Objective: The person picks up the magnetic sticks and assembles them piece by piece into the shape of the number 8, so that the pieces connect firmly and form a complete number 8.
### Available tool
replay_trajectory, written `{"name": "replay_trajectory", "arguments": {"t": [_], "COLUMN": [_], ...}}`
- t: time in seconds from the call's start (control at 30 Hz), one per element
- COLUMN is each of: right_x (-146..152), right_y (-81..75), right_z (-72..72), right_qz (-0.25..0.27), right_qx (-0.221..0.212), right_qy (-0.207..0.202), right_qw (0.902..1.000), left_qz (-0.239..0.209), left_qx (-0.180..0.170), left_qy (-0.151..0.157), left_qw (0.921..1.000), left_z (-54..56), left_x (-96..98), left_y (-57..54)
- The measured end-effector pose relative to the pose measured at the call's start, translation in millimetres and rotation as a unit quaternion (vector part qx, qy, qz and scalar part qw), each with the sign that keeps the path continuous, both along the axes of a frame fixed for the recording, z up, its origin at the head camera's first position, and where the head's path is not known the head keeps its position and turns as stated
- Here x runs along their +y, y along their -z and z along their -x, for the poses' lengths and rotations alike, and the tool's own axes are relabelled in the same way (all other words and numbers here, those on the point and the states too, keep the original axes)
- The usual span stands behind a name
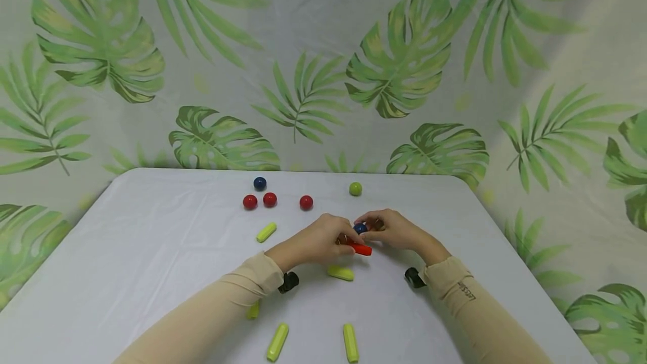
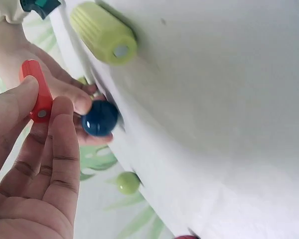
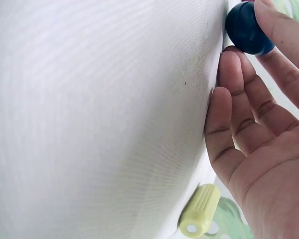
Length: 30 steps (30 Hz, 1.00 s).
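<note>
In the head view my left hand pinches a red magnetic rod between thumb and fingers. The left wrist view shows the rod's end, a small grey disc, pointing toward a blue ball. My right hand holds that ball between thumb and fingers, low over the white cloth. In the right wrist view the blue ball sits at the fingertips, with the other fingers loosely bent beside the cloth. Just in front of the left hand lies a yellow-green rod.
Another blue ball, three red balls and a green ball rest toward the table's far edge. More yellow-green rods lie left and near the front, one partly behind the left forearm. A leaf-print curtain hangs behind the table.
</note>
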State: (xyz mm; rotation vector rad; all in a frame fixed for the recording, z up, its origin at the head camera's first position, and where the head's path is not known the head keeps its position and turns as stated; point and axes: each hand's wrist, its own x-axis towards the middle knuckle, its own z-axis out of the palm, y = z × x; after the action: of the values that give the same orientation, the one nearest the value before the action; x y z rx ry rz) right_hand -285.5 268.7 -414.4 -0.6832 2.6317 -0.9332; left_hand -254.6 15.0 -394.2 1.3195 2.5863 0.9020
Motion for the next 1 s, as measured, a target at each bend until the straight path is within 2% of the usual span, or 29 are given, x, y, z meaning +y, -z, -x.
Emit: {"name": "replay_trajectory", "arguments": {"t": [0.37,0.57,1.0], "right_x": [-1.5,-1.0,-0.6], "right_y": [1.7,1.1,2.2], "right_z": [-0.1,-0.9,0.9], "right_qz": [0.000,-0.007,-0.002], "right_qx": [0.001,0.001,0.005], "right_qy": [0.019,0.027,0.029], "right_qw": [0.9998,0.9996,0.9996], "left_qz": [-0.018,-0.022,-0.011], "left_qx": [-0.003,-0.036,-0.059], "left_qy": [-0.068,-0.108,-0.161], "left_qw": [0.9975,0.9932,0.9852], "left_z": [14.7,23.5,39.6], "left_x": [-21.0,-32.1,-43.6], "left_y": [3.5,4.1,16.3]}}
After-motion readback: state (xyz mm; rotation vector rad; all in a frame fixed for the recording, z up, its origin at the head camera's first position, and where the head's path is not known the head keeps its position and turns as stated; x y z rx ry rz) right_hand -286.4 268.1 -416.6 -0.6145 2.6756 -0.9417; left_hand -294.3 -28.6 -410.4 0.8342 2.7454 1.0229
